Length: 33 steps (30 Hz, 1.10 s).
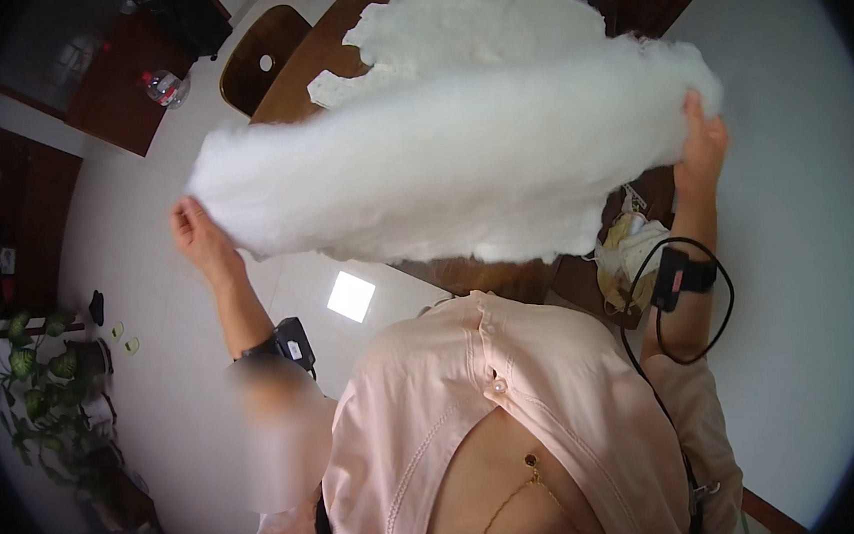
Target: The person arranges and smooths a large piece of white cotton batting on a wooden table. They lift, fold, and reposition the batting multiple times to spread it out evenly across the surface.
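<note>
A broad sheet of fluffy white batting (434, 161) is stretched between my two hands, raised in front of my chest. Its left end is pinched by my left hand (198, 232), with the fingers curled in. My right hand (701, 141) grips the opposite end, its thumb lying over the fibre. Behind the held sheet, another white fluffy piece (483, 18) with ragged edges lies on the wooden table (320, 57). The held batting hides much of the tabletop.
A brown wooden chair (257, 62) stands left of the table. Crumpled cloth (633, 254) lies near my right forearm, where a black cable (731, 303) loops. A plastic bottle (166, 89) is at upper left. A leafy potted plant (37, 373) stands at far left.
</note>
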Available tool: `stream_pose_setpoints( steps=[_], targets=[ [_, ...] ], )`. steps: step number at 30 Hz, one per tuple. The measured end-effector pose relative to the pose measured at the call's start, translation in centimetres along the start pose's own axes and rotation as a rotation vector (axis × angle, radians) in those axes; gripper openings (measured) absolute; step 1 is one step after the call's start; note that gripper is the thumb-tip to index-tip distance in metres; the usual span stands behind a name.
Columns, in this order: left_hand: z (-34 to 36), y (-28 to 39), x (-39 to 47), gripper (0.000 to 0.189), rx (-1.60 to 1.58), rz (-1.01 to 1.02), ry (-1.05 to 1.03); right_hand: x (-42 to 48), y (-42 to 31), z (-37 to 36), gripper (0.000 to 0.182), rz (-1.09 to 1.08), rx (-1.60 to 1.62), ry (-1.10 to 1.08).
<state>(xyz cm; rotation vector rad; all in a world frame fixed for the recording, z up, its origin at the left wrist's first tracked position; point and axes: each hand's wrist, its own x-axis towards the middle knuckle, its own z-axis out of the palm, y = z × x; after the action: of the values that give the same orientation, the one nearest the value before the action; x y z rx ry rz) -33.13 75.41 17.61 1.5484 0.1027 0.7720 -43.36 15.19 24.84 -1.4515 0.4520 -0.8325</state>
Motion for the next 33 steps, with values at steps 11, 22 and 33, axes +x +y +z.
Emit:
stream_pose_setpoints(
  steps=[11, 22, 33],
  targets=[
    [-0.9, -1.5, 1.8, 0.017, 0.149, 0.014, -0.061, 3.1, -0.5, 0.9, 0.039, 0.032, 0.006, -0.093],
    [12.0, 12.4, 0.8, 0.050, 0.027, 0.370, -0.676, -1.0, -15.7, 10.2, 0.025, -0.153, 0.138, -0.626],
    [18.8, 24.3, 0.5, 0.026, -0.368, 0.134, -0.622, 3.7, -8.8, 7.2, 0.054, -0.475, -0.114, -0.620]
  ],
)
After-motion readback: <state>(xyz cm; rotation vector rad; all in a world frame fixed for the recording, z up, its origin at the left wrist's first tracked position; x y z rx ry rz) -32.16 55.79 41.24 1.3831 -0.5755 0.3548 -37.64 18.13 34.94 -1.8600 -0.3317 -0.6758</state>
